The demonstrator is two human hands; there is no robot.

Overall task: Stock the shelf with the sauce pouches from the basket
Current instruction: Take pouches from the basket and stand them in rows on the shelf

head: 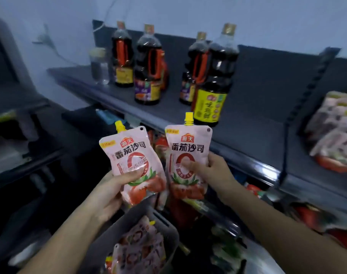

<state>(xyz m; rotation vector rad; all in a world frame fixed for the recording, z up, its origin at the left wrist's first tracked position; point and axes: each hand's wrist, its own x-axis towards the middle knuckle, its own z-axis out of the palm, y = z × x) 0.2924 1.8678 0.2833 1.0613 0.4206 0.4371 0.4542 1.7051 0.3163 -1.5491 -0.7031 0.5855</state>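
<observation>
Two pink tomato sauce pouches with yellow caps are held upright side by side in front of the dark shelf [253, 123]. My left hand [111, 194] grips the left pouch [131, 155] by its lower half, thumb across the front. My right hand [210, 173] grips the right pouch [188, 153] the same way. Below them, at the bottom centre, the grey basket [164, 224] holds several more of the same pouches [141, 250].
Several tall dark sauce bottles [214, 76] stand on the shelf board just behind the pouches, with a small jar [99, 66] at the far left. Packaged goods [334, 131] fill the shelf section on the right. A lower shelf holds red packets [253, 190].
</observation>
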